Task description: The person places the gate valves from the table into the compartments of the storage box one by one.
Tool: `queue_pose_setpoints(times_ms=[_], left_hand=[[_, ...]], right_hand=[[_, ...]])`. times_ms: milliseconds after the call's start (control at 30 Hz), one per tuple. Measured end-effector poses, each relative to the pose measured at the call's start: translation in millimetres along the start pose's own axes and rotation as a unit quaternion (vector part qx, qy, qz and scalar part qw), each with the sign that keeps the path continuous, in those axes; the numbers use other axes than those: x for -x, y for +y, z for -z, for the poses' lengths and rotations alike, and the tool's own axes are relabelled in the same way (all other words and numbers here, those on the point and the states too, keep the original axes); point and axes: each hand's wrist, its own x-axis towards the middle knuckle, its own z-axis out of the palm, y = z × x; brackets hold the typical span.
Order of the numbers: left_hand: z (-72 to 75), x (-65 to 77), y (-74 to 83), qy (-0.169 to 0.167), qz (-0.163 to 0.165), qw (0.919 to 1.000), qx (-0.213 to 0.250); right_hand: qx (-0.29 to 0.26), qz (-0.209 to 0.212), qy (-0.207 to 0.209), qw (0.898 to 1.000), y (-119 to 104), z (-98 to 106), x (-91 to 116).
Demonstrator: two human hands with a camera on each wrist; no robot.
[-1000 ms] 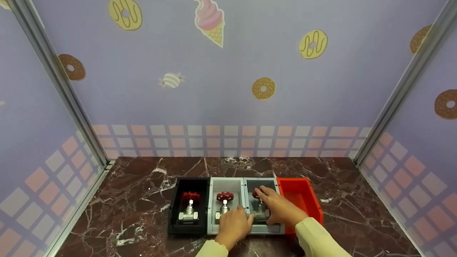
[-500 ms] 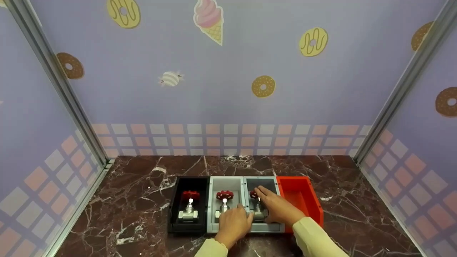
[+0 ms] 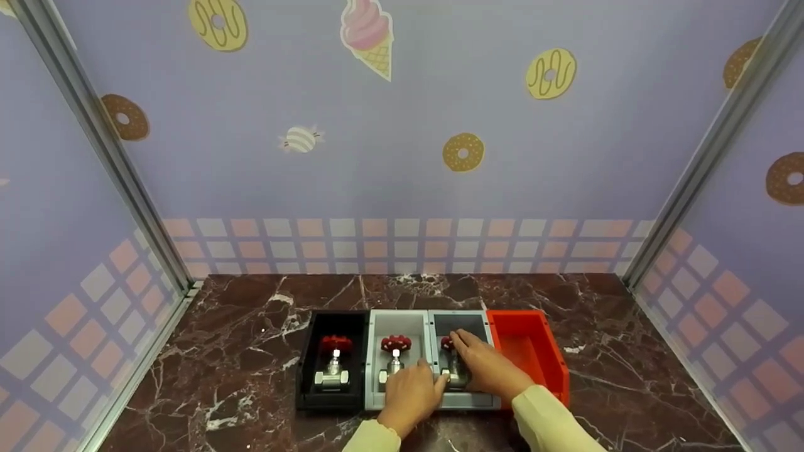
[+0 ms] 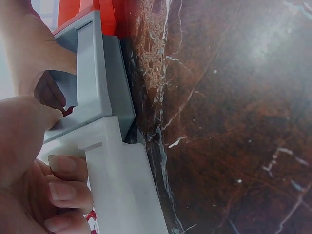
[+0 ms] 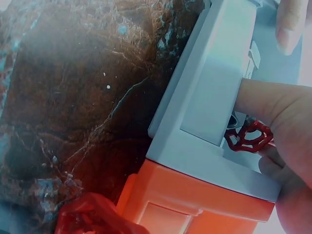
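Observation:
My left hand is at the front of the white bin. In the left wrist view its fingers curl inside that bin and its thumb lies over the grey bin's side wall, gripping the adjoining walls. My right hand reaches into the grey bin and holds a steel valve. The valve's red handwheel shows between thumb and fingers in the right wrist view; the hand hides part of its body. A similar valve stands in the white bin, partly covered by my left hand.
The black bin on the left holds another valve with a red handwheel. An orange-red bin adjoins the grey one. A rounded red object lies in front of it. The bins stand on a dark marbled table between patterned walls.
My right hand and the valve in the grey bin have shifted slightly left, towards my left thumb. The left hand keeps its place.

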Motion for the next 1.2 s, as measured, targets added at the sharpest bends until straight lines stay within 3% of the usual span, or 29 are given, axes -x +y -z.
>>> queue_pose_setpoints(times_ms=[167, 400, 633, 767, 1000, 1200], left_hand=[[-1.2, -0.8, -1.0, -0.002, 0.000, 1.0000, -0.003], [1.3, -1.2, -2.9, -0.014, -0.002, 0.9999, -0.002], [2.6, -0.2, -4.5, -0.010, 0.000, 0.9999, -0.003], [3.9, -0.3, -3.3, 0.021, -0.007, 0.9998, 0.004], [7.2, -2.1, 1.4, 0.121, -0.044, 0.9916, 0.004], [7.1, -0.4, 12.3, 0.142, -0.083, 0.9862, 0.018]], right_hand=[[-0.007, -0.004, -0.002, 1.000, 0, 0, 1], [-0.065, -0.027, -0.021, 0.997, 1, 3, 4], [-0.121, -0.054, -0.012, 0.991, 2, 10, 16], [-0.132, -0.053, 0.009, 0.990, 3, 16, 27], [-0.127, -0.047, 0.056, 0.989, 2, 23, 43], [-0.161, -0.070, 0.069, 0.982, 0, 24, 56]])
